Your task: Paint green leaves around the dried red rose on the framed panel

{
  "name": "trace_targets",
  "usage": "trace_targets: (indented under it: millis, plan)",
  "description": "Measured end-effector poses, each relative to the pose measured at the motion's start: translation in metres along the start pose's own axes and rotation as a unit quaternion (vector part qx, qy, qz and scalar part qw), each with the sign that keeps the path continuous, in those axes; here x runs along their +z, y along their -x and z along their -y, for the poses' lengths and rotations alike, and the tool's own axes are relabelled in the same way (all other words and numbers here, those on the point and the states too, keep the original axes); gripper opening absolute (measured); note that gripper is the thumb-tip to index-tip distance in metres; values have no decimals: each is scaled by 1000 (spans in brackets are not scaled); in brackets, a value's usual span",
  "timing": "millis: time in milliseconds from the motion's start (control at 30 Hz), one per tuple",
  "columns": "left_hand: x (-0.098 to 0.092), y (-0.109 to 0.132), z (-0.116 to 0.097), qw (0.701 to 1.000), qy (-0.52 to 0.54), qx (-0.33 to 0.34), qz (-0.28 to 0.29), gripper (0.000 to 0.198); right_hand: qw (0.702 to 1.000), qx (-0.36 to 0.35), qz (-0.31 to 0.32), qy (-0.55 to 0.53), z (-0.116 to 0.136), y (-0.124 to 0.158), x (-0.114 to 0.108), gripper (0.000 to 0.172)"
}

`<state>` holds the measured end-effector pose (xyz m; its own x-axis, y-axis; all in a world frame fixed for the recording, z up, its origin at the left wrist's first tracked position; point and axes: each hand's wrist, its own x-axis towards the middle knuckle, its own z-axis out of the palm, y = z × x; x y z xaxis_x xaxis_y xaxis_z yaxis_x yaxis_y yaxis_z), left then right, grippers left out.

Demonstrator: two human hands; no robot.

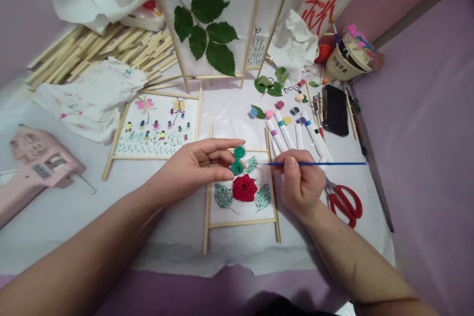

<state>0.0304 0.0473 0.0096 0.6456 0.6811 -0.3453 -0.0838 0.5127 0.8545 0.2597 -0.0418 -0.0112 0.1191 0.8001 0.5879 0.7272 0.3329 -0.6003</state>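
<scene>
Holding, left grip [200, 160]: green paint pot [238, 167]
Holding, right grip [303, 180]: blue paintbrush [344, 163]
Lying below, between grips: framed rose picture [242, 212]

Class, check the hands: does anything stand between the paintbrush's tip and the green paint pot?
Nothing visible does. The right hand points the blue paintbrush toward the green paint pot in the left hand; a drawn leaf shows behind the gap.

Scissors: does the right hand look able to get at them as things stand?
Probably yes, though the right hand holds a blue paintbrush, which it would likely have to put down first. The scissors lie close beside it, red handles uncovered, so nothing seems to block the way.
</scene>
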Motion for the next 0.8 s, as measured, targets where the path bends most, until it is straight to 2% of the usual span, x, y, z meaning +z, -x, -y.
trace_targets:
  millis: [200, 267, 367, 500, 600, 667, 733, 800]
  plan:
    - [0, 1, 0, 1000, 21, 11, -14, 48, 982, 18, -109, -151, 3, -6, 0, 22]
    - [0, 1, 0, 999, 38, 16, -19, 49, 977, 37, -110, -177, 12, -17, -7, 23]
    - [1, 2, 2, 998, 55, 23, -26, 52, 980, 42, -79, -180, 29, -36, -16, 24]
    - [0, 2, 4, 999, 36, 19, -21, 54, 979, -4, -96, -177, 45, -52, -17, 22]
    - [-1, 2, 3, 1000, 17, 15, -7, 55, 983, -30, -96, -155, 49, -48, -20, 21]
    - [-1, 2, 2, 1000, 9, 11, -8, 56, 986, -11, -102, -133, 48, -36, -34, 19]
    - [-1, 2, 1, 1000, 2, 7, -11, 56, 986, 42, -107, -118, 46, -22, -56, 19]
    - [0, 2, 0, 1000, 3, 6, -11, 56, 987, 96, -71, -109, 48, -11, -82, 19]
